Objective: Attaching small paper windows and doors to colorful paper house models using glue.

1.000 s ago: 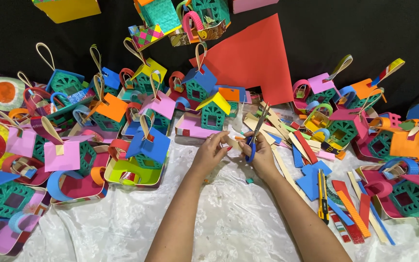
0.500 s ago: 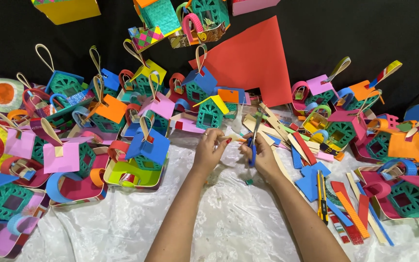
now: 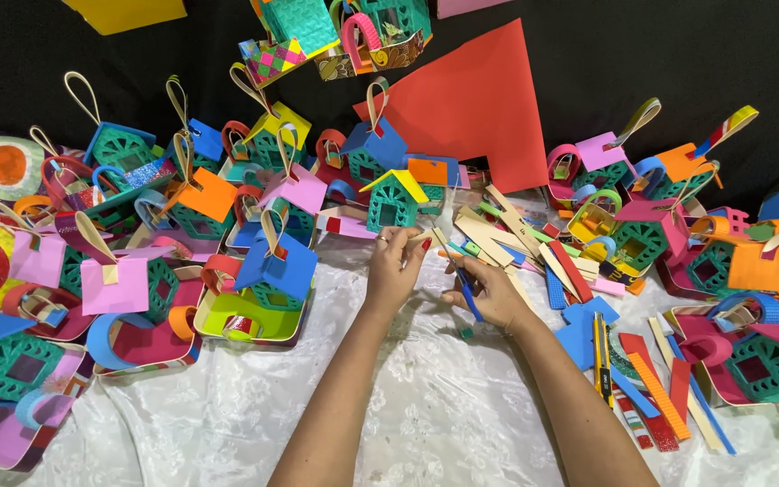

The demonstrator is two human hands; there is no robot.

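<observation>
My left hand (image 3: 396,269) pinches a small cream paper strip (image 3: 424,239) between thumb and fingers, just above the white cloth. My right hand (image 3: 489,290) grips blue-handled scissors (image 3: 462,275), blades pointing up and left toward the strip. Both hands sit at the middle of the scene, a little in front of a green paper house with a yellow roof (image 3: 395,198).
Many coloured paper houses with loop handles crowd the left (image 3: 272,271) and right (image 3: 642,234). A big red sheet (image 3: 489,99) leans against the black backdrop. Loose foam strips (image 3: 543,252) and a yellow craft knife (image 3: 600,356) lie right of my hands on the white cloth (image 3: 426,415).
Both hands have shifted slightly up and away from me. The scissors stay in my right hand and the strip in my left.
</observation>
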